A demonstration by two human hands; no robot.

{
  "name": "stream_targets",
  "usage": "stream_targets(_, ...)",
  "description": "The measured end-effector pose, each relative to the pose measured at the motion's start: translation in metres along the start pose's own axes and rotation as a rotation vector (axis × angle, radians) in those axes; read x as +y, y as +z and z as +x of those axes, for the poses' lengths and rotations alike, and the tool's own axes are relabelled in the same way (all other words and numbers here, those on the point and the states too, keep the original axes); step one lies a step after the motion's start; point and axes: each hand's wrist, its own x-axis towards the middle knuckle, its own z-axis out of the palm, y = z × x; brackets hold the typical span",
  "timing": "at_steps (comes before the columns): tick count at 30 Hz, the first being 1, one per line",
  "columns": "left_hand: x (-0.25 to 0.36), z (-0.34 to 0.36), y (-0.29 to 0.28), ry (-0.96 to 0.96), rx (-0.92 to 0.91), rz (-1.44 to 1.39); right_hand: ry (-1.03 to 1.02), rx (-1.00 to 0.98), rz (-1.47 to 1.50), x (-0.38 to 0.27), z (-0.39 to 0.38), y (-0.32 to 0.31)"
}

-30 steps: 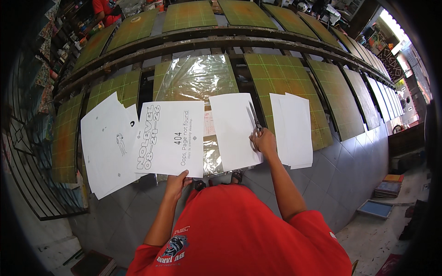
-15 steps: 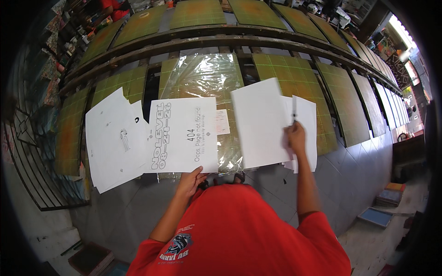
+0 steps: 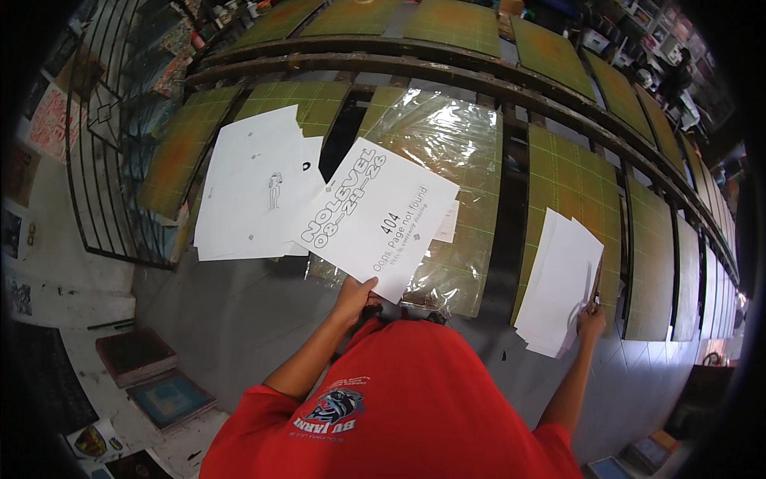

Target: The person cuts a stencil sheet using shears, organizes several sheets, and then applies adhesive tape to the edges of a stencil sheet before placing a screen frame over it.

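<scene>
My left hand (image 3: 351, 302) pinches the near edge of a white printed sheet (image 3: 379, 219) with dark lettering, held tilted above a board. Beneath it spreads a clear plastic sheet (image 3: 459, 128), shiny and wrinkled. A small paper with reddish print (image 3: 448, 223) peeks out beside the printed sheet. At the right, my right hand (image 3: 590, 322) is closed round what looks like a pair of scissors (image 3: 597, 294), its blade thin and upright. That hand is at the edge of some blank white sheets (image 3: 558, 279) lying on another board.
More white sheets (image 3: 247, 215), cut unevenly and bearing a small figure drawing, overlap at the left. Greenish boards (image 3: 574, 176) with grid lines stand in rows along dark rails (image 3: 415, 60). A metal rack (image 3: 104, 160) and framed screens (image 3: 169, 397) are at the left.
My right hand has gone to the right, and the blank sheet now lies with the others there. The printed sheet in my left hand has turned clockwise. The whole view has shifted.
</scene>
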Motion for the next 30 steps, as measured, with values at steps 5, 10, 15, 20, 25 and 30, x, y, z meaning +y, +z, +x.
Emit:
stream_targets(5, -0.009, 0.004, -0.035, 0.130, 0.180, 0.031, -0.138, 0.142, 0.112, -0.010, 0.008, -0.014)
stream_targets(10, -0.002, 0.012, -0.107, 0.376, 0.349, 0.052, -0.142, -0.042, 0.007, -0.010, 0.016, -0.011)
stream_targets(15, 0.040, -0.002, -0.186, 0.365, 0.435, -0.219, -0.153, -0.031, -0.036, 0.004, 0.013, 0.012)
stream_targets(20, 0.044, 0.007, -0.262, 0.344, 0.486, -0.393, -0.139, -0.038, 0.009, 0.006, 0.015, 0.025)
stream_targets(25, 0.032, 0.041, -0.285, 0.302, 0.384, -0.654, -0.144, 0.047, -0.158, 0.036, 0.032, 0.034)
stream_targets(30, 0.033, 0.024, -0.287, 0.201, 0.351, -0.694, -0.287, 0.258, -0.145, -0.098, -0.024, -0.001)
